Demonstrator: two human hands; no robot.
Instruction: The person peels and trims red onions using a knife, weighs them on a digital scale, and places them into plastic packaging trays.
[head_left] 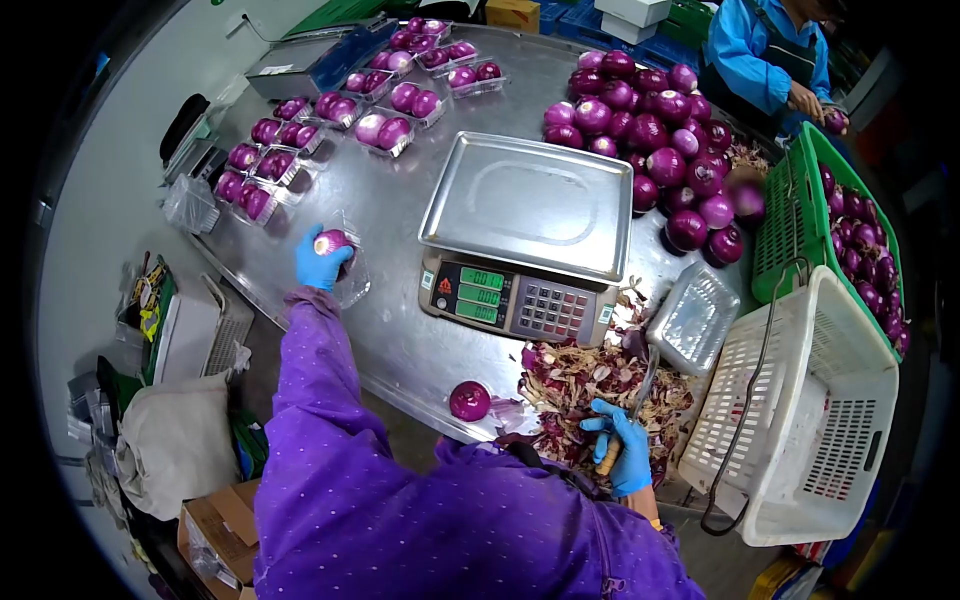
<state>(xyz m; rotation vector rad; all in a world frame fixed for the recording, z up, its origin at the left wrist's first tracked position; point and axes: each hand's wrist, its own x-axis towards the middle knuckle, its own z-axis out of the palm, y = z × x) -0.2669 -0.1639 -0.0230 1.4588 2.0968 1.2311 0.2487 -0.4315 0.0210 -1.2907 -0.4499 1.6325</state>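
Note:
My left hand (318, 264), in a blue glove, is closed around a red onion (331, 241). That onion is at a clear plastic tray (357, 284) on the steel table; whether it rests on the tray's bottom I cannot tell. My right hand (626, 462), also gloved, grips the wooden handle of a knife (605, 460). Its blade points away from me over a heap of dry onion skins (575, 380). A single red onion (469, 401) lies near the table's front edge. Between my hands, farther back, stands a digital scale (525, 205) with a bare metal pan and lit green displays.
Packed trays of onions (383, 132) stand at the back left. A large onion pile (640, 120) lies right of the scale. An inverted-looking clear tray (695, 315), a white basket (840, 430) and a green crate (785, 225) line the right. A co-worker (765, 60) handles an onion beyond.

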